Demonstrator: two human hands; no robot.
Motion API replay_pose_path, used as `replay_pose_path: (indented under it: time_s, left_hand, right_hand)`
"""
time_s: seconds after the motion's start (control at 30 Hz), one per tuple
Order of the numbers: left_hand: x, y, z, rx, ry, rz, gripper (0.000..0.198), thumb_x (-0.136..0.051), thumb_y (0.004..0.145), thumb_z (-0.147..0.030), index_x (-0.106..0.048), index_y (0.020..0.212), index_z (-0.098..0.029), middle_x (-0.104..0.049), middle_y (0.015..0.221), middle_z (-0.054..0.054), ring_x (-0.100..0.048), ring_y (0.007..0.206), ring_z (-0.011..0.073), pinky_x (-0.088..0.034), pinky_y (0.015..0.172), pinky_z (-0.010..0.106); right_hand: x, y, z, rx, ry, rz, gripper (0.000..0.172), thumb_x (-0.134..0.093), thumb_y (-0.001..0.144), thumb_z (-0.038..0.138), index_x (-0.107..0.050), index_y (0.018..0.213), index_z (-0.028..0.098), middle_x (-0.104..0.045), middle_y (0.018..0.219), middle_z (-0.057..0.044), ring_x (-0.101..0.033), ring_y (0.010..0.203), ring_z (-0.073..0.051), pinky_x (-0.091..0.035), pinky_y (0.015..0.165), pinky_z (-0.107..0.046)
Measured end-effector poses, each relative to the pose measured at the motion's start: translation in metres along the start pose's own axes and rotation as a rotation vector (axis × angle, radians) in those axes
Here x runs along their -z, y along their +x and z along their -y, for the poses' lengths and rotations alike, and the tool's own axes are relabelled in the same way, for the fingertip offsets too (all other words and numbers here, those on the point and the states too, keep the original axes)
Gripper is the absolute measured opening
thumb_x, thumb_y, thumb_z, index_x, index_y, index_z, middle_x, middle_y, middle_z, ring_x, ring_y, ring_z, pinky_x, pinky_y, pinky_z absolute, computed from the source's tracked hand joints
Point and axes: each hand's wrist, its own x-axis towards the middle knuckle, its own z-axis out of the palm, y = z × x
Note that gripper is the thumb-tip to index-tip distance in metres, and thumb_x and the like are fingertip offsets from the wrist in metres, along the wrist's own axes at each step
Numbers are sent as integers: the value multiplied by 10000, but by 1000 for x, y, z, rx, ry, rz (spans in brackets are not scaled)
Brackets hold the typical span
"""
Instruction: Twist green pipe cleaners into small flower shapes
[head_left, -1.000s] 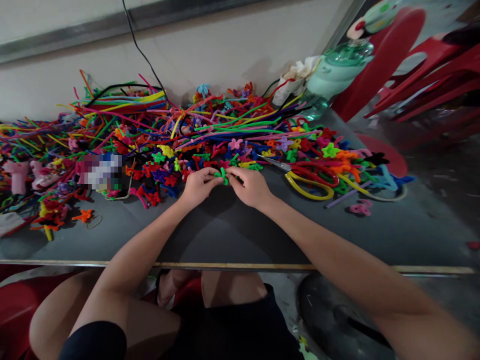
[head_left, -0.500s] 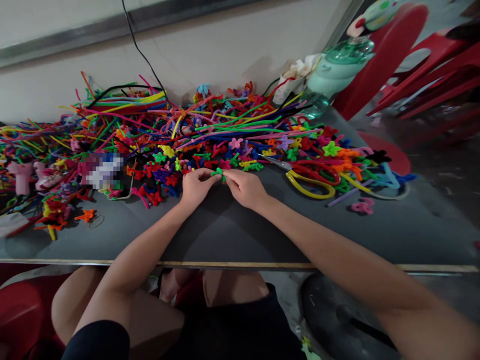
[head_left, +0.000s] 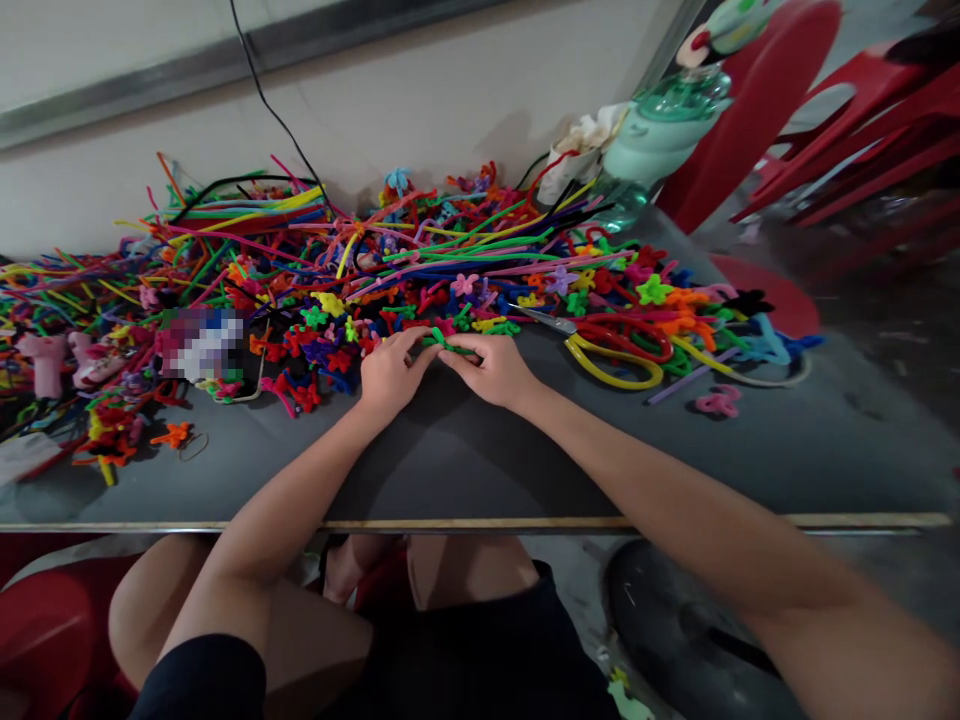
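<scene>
left hand [head_left: 394,372] and right hand [head_left: 491,368] meet at centre, near the front edge of the pile. green fuzzy piece [head_left: 442,341] sits between their fingertips, partly covered by them, exact shape unclear. left grip: thumb and index pinched closed on the piece. right grip: same pinch, from the other side. can't tell if the hands touch the dark tabletop [head_left: 465,460] or are just above it.

heap of fuzzy stems [head_left: 480,258], many colours, runs along the wall [head_left: 420,110] behind the hands. scissors [head_left: 561,324] lie right of the right hand, yellow and red handles, tips toward the pile. pink looped piece [head_left: 718,401] lies further right, near a purple stem [head_left: 694,378]. orange piece [head_left: 172,434] is on the left side. pale green bottle [head_left: 649,145] stands at back right, beside a white cup [head_left: 559,178] stuffed with crumpled paper.
</scene>
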Motion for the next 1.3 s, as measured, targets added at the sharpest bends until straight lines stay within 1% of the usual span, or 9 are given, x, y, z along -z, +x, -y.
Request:
replay_pose_path:
  time_s: [0.1, 0.23, 0.33, 0.47, 0.73, 0.83, 0.97, 1.13, 1.3]
  left_hand:
    - [3, 0, 0, -85, 103, -2, 203, -629, 855, -340, -730, 988, -225, -719, 888, 49, -579, 645, 119, -440, 628, 242]
    - [3, -1, 1, -144, 60, -29, 354, -610, 875, -328, -636, 1223, -267, -708, 954, 39, -551, 628, 103, -461, 668, 238]
    - [4, -2, 1, -198, 65, -51, 370, -583, 893, -316, -606, 1262, -287, -700, 1044, 45, -591, 727, 115, -470, 717, 236]
    - [4, -2, -1, -158, 50, -34, 302, -595, 881, -268, -665, 1175, -272, -717, 932, 46, -623, 825, 151, -481, 749, 259]
    - [0, -2, -1, -49, -208, 68, 324, -610, 847, -227, -650, 1168, -248, -679, 770, 1, -522, 620, 109, -440, 608, 236]
    - [0, -2, -3, -108, -135, 53, 179, -632, 820, -203, -700, 984, -221, -682, 781, 20, -560, 734, 145, -463, 704, 276]
    - [2, -2, -5, -191, -20, 5, 73, -646, 802, -186, -698, 843, -216, -698, 807, 31, -560, 863, 184, -460, 801, 323]
    - [-4, 0, 2, 13, -212, -2, 69, -683, 780, -250, -674, 749, -189, -676, 759, 17, -569, 766, 140, -458, 726, 273]
    - [-13, -1, 7, 181, -435, 57, 151, -675, 784, -310, -655, 741, -167, -644, 693, -4, -513, 597, 83, -400, 573, 218]
  right_hand:
    - [0, 1, 0, -17, 68, 8, 307, -542, 862, 366, -731, 978, 153, -729, 844, -61, -621, 659, -158, -454, 582, -261]
    - [-1, 1, -3, -16, 115, -20, 312, -526, 870, 373, -726, 990, 166, -730, 894, -63, -630, 683, -163, -459, 587, -264]
    - [-1, 2, -3, -33, 111, -14, 312, -516, 873, 371, -732, 966, 165, -725, 850, -59, -635, 689, -164, -454, 592, -261]
    - [1, 2, -2, -49, 49, -33, 304, -530, 853, 369, -741, 928, 164, -731, 840, -65, -624, 661, -169, -447, 585, -271]
    - [11, 0, -9, 132, -64, 58, 341, -440, 929, 382, -714, 979, 186, -732, 854, -58, -647, 712, -173, -442, 641, -271]
    - [15, 2, -10, 160, -115, 114, 313, -442, 927, 346, -711, 998, 204, -735, 929, -60, -661, 804, -188, -448, 693, -280]
    - [15, 4, -7, 79, -128, 101, 294, -497, 886, 356, -725, 963, 186, -729, 835, -63, -621, 675, -170, -418, 627, -281]
    - [12, 11, -5, -168, 263, 64, 346, -606, 797, 396, -701, 999, 131, -698, 803, -61, -574, 628, -131, -415, 574, -256]
    - [11, 12, -4, -174, 338, 86, 295, -652, 760, 407, -734, 889, 154, -709, 793, -50, -607, 666, -144, -454, 606, -268]
